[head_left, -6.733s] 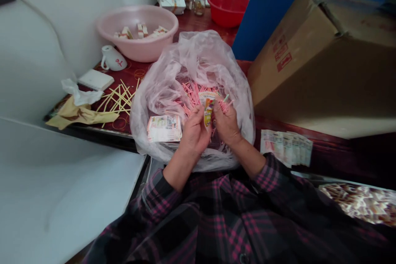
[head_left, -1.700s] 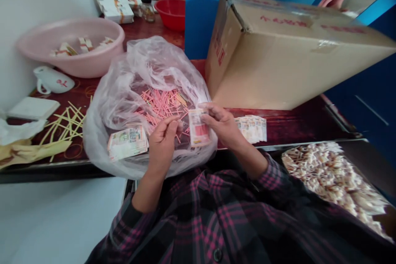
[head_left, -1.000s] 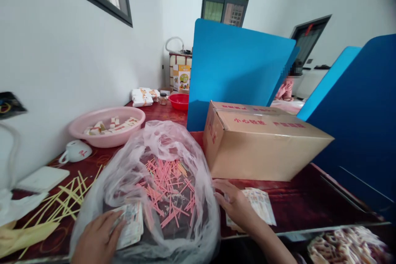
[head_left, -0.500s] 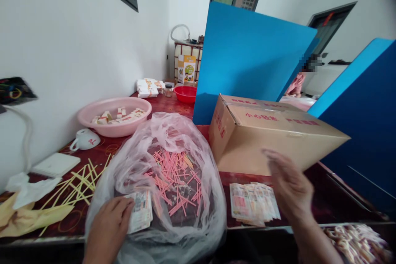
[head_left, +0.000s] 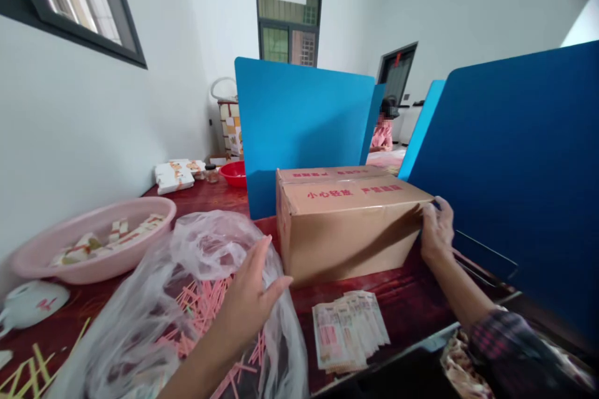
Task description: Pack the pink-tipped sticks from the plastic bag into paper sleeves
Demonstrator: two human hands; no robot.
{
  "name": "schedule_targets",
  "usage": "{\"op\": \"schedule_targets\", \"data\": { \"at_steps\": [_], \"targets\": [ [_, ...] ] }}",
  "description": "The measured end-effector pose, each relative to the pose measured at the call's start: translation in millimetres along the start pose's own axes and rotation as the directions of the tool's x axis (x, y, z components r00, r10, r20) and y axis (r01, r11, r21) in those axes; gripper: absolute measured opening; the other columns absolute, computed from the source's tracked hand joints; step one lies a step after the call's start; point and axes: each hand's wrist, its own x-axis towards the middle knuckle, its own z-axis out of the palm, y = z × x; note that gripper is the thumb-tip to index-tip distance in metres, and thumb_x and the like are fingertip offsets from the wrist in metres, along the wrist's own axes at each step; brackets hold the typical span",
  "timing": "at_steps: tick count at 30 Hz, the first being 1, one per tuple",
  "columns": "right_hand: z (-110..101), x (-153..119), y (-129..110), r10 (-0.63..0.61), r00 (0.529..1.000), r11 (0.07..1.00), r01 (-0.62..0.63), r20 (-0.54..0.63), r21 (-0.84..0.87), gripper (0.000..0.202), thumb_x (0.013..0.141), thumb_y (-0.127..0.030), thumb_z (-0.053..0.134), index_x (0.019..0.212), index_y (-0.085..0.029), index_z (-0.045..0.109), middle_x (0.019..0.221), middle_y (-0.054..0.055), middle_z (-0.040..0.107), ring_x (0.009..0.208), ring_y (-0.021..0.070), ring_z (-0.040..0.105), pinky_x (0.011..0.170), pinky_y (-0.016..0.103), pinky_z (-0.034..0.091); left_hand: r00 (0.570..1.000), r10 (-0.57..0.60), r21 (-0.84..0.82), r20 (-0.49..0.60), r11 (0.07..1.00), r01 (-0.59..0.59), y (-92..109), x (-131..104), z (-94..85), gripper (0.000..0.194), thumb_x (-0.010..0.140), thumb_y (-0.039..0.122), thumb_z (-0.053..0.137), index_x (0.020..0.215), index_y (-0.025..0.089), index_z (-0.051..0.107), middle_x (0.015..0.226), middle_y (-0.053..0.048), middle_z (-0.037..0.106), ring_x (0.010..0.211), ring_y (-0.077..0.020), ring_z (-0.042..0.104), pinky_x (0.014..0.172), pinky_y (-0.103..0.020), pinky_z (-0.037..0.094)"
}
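My left hand point(head_left: 253, 293) is raised over the clear plastic bag point(head_left: 285, 330), its fingers stretched out and the thumb apart, just left of the cardboard box point(head_left: 346, 237). At the box's right front corner, my right hand point(head_left: 437, 227) rests with spread fingers against the edge. Red printing marks the box's closed, taped top. Pink sticks point(head_left: 203, 305) lie in the bag under my left forearm. In front of the box, a fanned stack of printed paper packets point(head_left: 349, 330) lies on the dark red table point(head_left: 397, 299).
A pink basin point(head_left: 93, 268) with small wrapped bundles and a white cup point(head_left: 37, 305) stand at left. Blue partitions point(head_left: 299, 131) rise behind the box and at right. A person point(head_left: 384, 131) in pink is beyond them. A red bowl point(head_left: 234, 173) stands farther back.
The view has swung up and right. My left hand has left the packets on the bag and risen toward the box; my right hand has moved to the box's right corner.
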Motion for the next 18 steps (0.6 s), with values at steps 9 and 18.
{"op": "schedule_targets", "data": {
  "at_steps": [9, 18],
  "targets": [
    [23, 14, 20, 0.351, 0.932, 0.868, -0.359, 0.086, 0.344, 0.07, 0.087, -0.082, 0.053, 0.099, -0.016, 0.074, 0.103, 0.012, 0.078, 0.114, 0.0317, 0.069, 0.106, 0.045, 0.054, 0.994, -0.106, -0.085, -0.026, 0.991, 0.103, -1, 89, 72.4, 0.097, 0.083, 0.045, 0.082, 0.165, 0.016, 0.038, 0.163, -0.026, 0.058, 0.157, -0.0424, 0.053, 0.127, -0.061, 0.047],
    [46, 15, 24, 0.465, 0.884, 0.829, -0.42, -0.037, 0.37, 0.049, 0.094, -0.062, 0.06, 0.101, -0.015, 0.072, 0.101, 0.01, 0.076, 0.11, 0.0278, 0.066, 0.095, 0.038, 0.054, 0.996, -0.085, 0.105, 0.028, 0.991, 0.081, -24, 105, 72.0, 0.094, 0.08, 0.054, 0.084, 0.157, 0.015, 0.047, 0.156, -0.028, 0.063, 0.146, -0.0473, 0.063, 0.115, -0.061, 0.057]
  ]
}}
